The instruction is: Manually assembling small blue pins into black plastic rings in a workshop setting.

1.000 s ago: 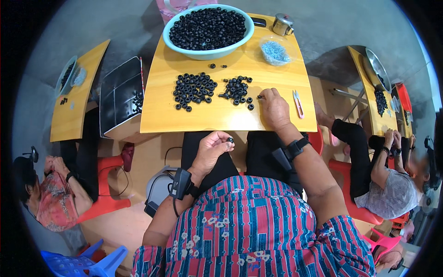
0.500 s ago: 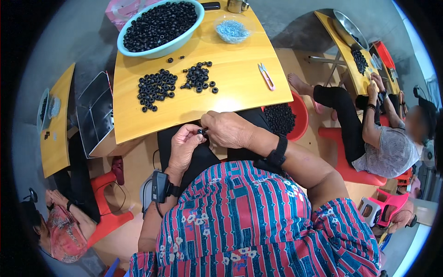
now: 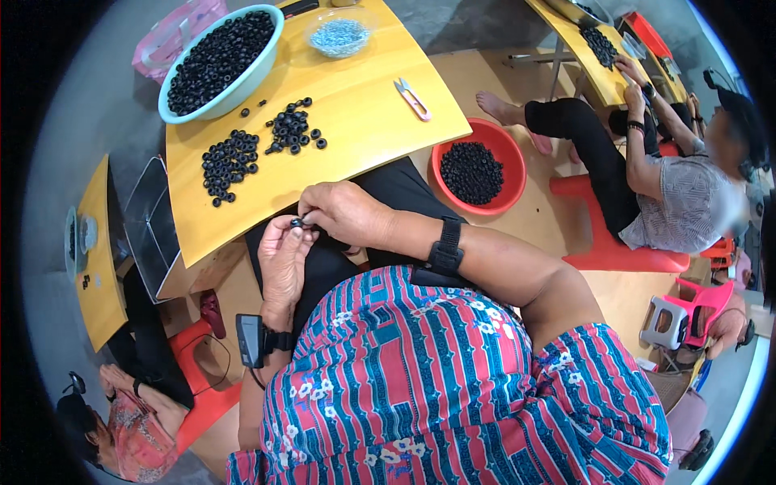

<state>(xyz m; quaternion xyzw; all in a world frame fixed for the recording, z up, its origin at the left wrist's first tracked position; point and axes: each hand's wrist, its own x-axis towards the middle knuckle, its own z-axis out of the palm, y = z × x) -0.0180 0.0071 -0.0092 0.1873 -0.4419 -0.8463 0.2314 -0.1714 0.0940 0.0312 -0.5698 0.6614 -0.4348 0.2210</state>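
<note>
Over my lap, just off the table's front edge, my left hand point(image 3: 283, 257) pinches a small black ring-shaped part point(image 3: 297, 222) between thumb and fingers. My right hand point(image 3: 346, 212) is closed against it from the right, fingertips meeting the part; whatever those fingers pinch is hidden. Ahead on the yellow table point(image 3: 364, 125) lie two loose groups of similar black parts, a left pile point(image 3: 230, 164) and a right pile point(image 3: 293, 128). Thread snips with a pink handle point(image 3: 414, 102) lie farther right, blades pointing away.
A light-blue basin point(image 3: 206, 111) full of black parts stands at the table's far left, beside a clear bowl of small blue-white pieces point(image 3: 339, 37). On the floor right of the table sits a red basin point(image 3: 518, 174) with more black parts. Other people sit at tables on both sides.
The view has turned, so the table and hands appear farther left and the red basin shows whole. Both hands stay together at the small black part.
</note>
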